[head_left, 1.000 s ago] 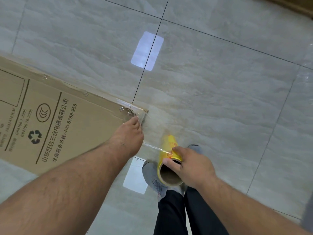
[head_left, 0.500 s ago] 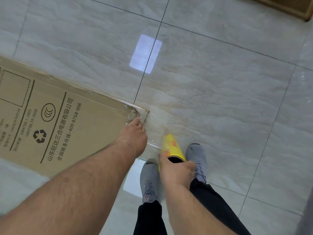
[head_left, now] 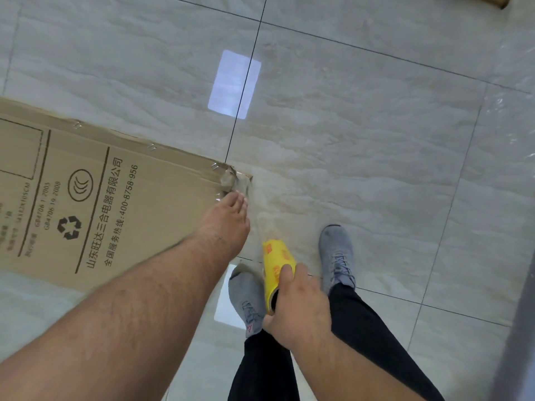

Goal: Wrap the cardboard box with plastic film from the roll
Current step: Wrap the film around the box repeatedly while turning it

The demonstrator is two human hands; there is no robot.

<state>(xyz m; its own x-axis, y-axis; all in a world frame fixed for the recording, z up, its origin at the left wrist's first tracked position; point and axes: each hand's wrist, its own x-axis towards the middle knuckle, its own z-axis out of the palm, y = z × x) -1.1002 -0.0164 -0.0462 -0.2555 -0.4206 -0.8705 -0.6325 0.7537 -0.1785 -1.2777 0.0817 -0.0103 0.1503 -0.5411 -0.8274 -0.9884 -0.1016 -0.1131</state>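
Note:
A large brown cardboard box (head_left: 95, 204) with black printed text fills the left of the head view. My left hand (head_left: 228, 218) presses flat on the box near its right corner, where crumpled clear film (head_left: 236, 182) clings to the cardboard. My right hand (head_left: 298, 302) grips the near end of a yellow roll of plastic film (head_left: 276, 256), held low in front of my legs. A thin clear sheet stretches from the roll up to the box corner.
Glossy grey floor tiles (head_left: 362, 140) surround the box. My two grey shoes (head_left: 337, 253) stand just below the roll. A wooden edge (head_left: 492, 0) shows at the top right, and a grey vertical surface (head_left: 518, 328) runs along the right border.
My right hand has drawn the roll back toward my body and turned it more upright. The left hand stays pressed at the box corner. My right foot has stepped forward.

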